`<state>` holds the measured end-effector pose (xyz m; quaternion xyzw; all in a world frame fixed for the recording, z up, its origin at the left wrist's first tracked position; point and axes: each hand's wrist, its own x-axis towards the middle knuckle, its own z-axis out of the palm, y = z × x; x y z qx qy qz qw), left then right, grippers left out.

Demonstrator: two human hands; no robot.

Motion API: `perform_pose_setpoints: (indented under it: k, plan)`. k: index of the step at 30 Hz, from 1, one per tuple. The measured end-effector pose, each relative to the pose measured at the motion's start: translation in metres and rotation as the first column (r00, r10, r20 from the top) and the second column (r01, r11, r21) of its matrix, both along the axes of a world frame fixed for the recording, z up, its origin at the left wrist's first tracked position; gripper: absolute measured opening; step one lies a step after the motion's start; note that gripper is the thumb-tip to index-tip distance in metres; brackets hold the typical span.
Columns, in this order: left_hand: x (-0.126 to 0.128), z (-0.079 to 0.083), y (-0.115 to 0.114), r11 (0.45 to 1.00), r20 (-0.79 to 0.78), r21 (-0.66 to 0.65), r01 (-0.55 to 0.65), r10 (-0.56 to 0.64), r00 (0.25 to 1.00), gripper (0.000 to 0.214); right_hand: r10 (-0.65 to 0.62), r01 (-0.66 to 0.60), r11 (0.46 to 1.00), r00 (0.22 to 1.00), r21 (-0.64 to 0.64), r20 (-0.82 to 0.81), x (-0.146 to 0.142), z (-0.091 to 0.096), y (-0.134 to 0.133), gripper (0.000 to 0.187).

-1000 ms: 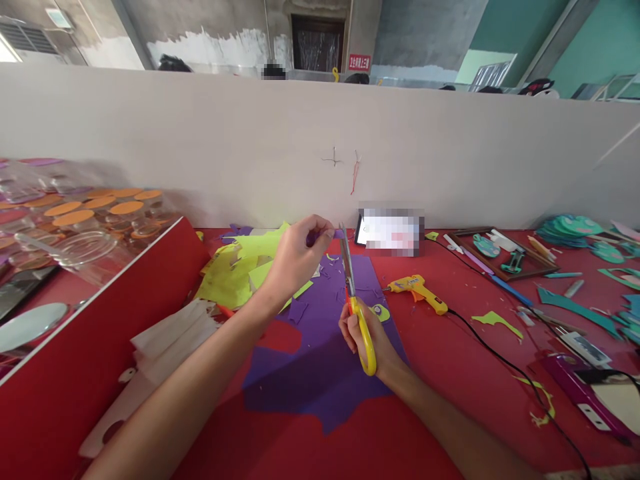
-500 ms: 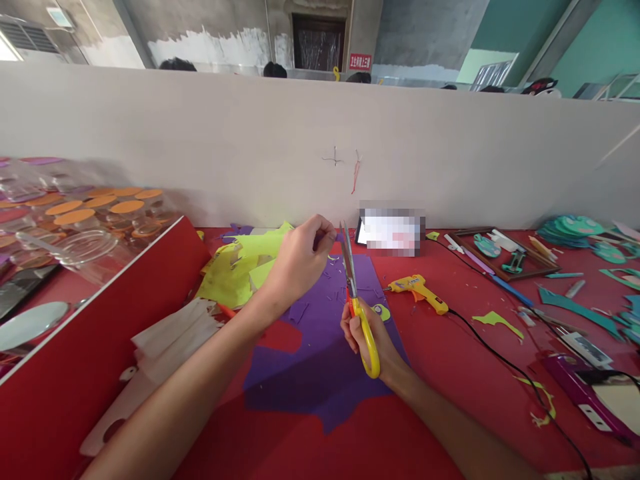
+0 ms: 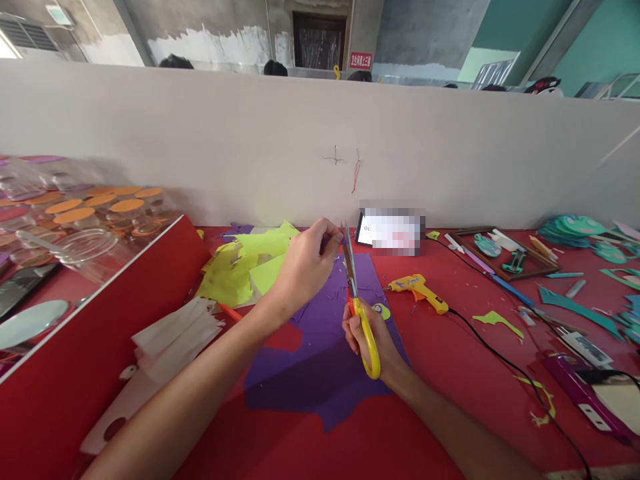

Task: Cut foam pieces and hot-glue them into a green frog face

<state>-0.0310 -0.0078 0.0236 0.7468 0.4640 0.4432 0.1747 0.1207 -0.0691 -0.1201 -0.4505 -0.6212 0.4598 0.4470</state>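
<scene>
Red table, grey partition, left fingers pinching purple scrap, right fingers gripping yellow scissors

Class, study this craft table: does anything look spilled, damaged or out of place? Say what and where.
Nothing is broken, but it is messy. Tiny snippets litter the purple sheet near the scissors, its front edge is cut ragged, and the glue gun lies on its side, cord trailing across the table.
</scene>
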Motion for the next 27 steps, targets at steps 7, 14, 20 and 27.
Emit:
perform_pose_setpoints:
  k: [7,14,20,27]
  plan:
    - [0.0015,-0.0008,-0.0010,1.000,0.023,0.009,0.006,-0.006,1.000,0.016,0.008,-0.011,0.999,0.997,-0.037,-0.082,-0.0018,0.0031,-0.0021,0.051]
    - [0.0013,-0.0024,0.0001,1.000,0.036,0.008,0.001,-0.002,0.999,0.017,0.027,-0.042,0.996,0.981,-0.073,-0.191,-0.0017,-0.0044,-0.0039,0.044]
    - [0.0014,-0.0020,0.0014,1.000,0.041,-0.004,-0.009,0.010,0.999,0.017,-0.006,-0.011,0.995,0.985,-0.099,-0.171,-0.0016,-0.0026,-0.0041,0.038]
    - [0.0005,-0.0012,0.0004,1.000,0.048,-0.020,-0.010,0.011,0.999,0.017,-0.025,0.003,0.992,0.985,-0.123,-0.173,-0.0039,-0.0014,-0.0034,0.042]
